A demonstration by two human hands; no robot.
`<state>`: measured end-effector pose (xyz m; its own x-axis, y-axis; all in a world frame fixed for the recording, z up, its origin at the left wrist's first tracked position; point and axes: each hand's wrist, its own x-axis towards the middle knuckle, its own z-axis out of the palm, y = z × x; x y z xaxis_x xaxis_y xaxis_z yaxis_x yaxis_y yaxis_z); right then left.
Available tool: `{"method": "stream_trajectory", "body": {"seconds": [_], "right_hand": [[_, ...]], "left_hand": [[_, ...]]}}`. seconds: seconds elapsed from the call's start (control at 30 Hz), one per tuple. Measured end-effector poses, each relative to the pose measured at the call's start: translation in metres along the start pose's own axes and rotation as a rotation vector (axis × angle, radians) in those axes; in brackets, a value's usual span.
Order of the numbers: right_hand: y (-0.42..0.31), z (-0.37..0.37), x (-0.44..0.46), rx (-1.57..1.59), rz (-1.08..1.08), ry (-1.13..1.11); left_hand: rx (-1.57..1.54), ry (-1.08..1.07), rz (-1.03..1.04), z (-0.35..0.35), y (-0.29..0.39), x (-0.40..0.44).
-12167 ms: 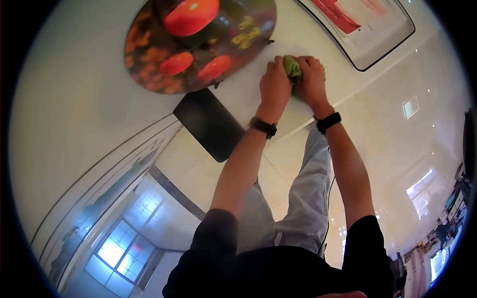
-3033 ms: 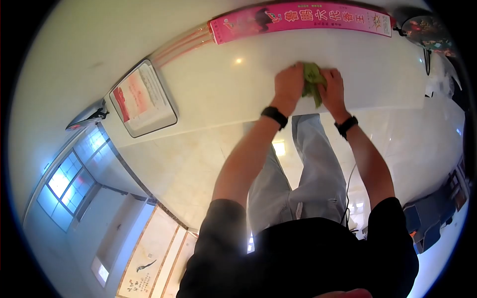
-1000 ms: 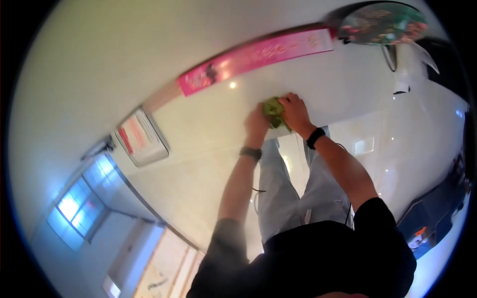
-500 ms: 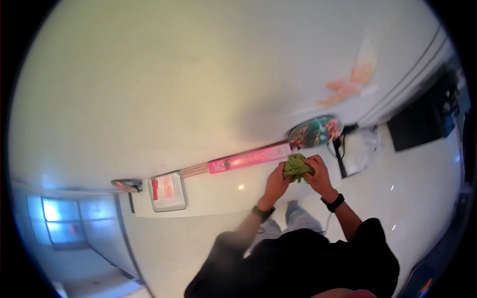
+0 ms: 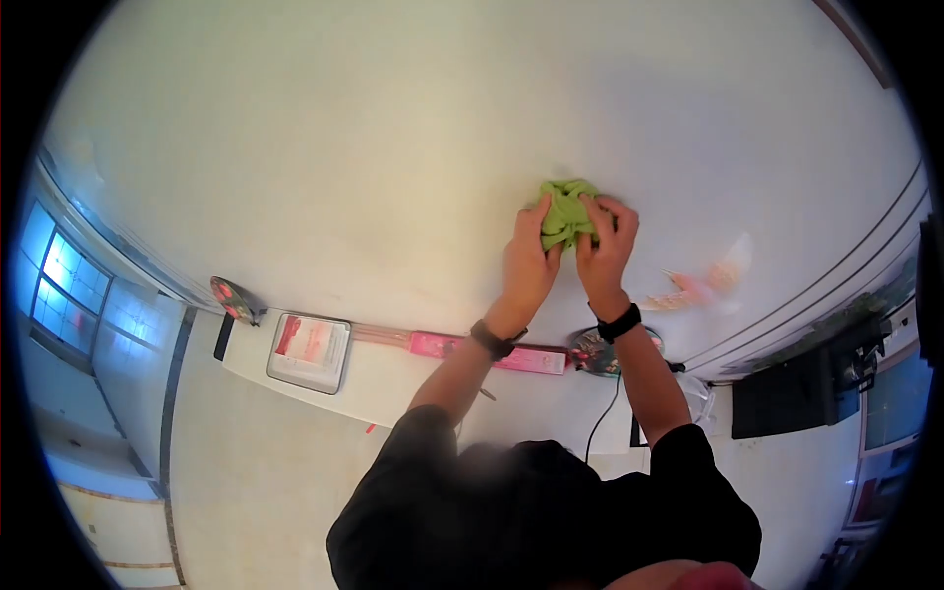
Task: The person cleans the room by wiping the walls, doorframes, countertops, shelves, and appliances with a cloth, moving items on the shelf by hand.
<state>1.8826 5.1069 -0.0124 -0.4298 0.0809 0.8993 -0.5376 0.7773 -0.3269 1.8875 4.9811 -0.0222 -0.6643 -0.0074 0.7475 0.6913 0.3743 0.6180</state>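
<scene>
A crumpled green cloth (image 5: 564,212) is bunched between my two hands, up at the pale wall (image 5: 393,147). My left hand (image 5: 531,258) grips its left side, thumb and fingers closed on the fabric. On the other side, the fingers of my right hand (image 5: 607,246) are curled into the cloth. I cannot tell how firmly the cloth touches the wall. Below my forearms, a long pink box (image 5: 531,358) lies on the white tabletop (image 5: 383,385), partly hidden by my left wrist.
At the left of the tabletop are a tray-like tin (image 5: 310,354) and a round patterned object (image 5: 236,300). Another patterned oval object (image 5: 593,351) sits behind my right forearm. A dark box-shaped thing (image 5: 782,403) stands at the right. An orange picture (image 5: 703,285) marks the wall.
Both hands have moved up with the cloth, from above the tabletop to the wall. My arms are stretched further out, and the view has shifted.
</scene>
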Motion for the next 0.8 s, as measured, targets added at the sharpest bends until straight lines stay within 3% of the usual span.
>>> {"method": "stream_trajectory", "body": {"seconds": [0.17,0.33,0.5,0.63,0.73,0.8], "right_hand": [[-0.02,0.049,-0.017,0.045,-0.062,0.032],[-0.025,0.035,0.026,0.087,-0.059,0.066],[-0.008,0.0,0.05,0.127,-0.012,0.194],[-0.023,-0.044,0.054,0.241,0.065,-0.051],[-0.049,-0.08,0.067,0.323,-0.112,0.028],[-0.084,-0.105,0.088,0.311,-0.284,0.23]], "left_hand": [[0.046,0.059,-0.023,-0.03,-0.043,-0.002],[0.023,0.149,0.153,-0.025,-0.021,0.042],[-0.082,0.044,0.162,-0.001,0.014,0.063],[-0.213,0.032,0.132,0.006,0.006,0.053],[-0.257,0.163,0.199,0.002,-0.006,0.042],[-0.205,0.162,0.19,-0.012,-0.009,0.038]]}}
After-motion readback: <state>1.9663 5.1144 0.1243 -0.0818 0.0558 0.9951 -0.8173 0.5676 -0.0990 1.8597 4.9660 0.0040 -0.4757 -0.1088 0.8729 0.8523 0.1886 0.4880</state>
